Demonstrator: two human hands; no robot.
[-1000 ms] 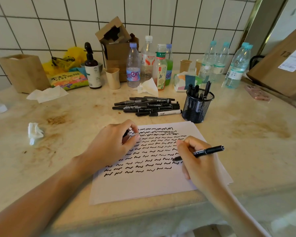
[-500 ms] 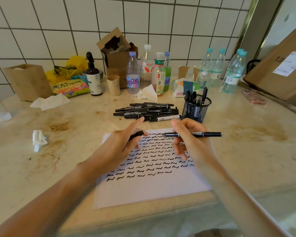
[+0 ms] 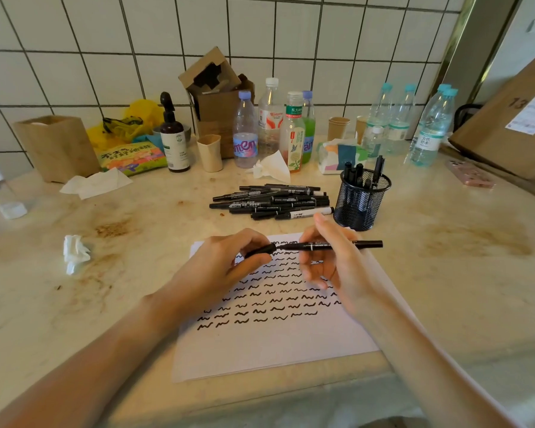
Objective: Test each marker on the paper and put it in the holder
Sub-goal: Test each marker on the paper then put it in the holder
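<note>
White tiled wall (image 3: 74, 41), stained countertop (image 3: 445, 257)

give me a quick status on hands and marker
Left hand holds the cap; right hand holds the marker, level over the paper. Cap meeting tip. Holder path clear.

A makeshift work corner, perhaps in a kitchen or pantry, is suggested. A stained counter (image 3: 445, 257) is backed by white tiles (image 3: 322, 32). Bottles (image 3: 244, 131), cups (image 3: 210, 152) and boxes (image 3: 507, 125) are crowded along it.
</note>
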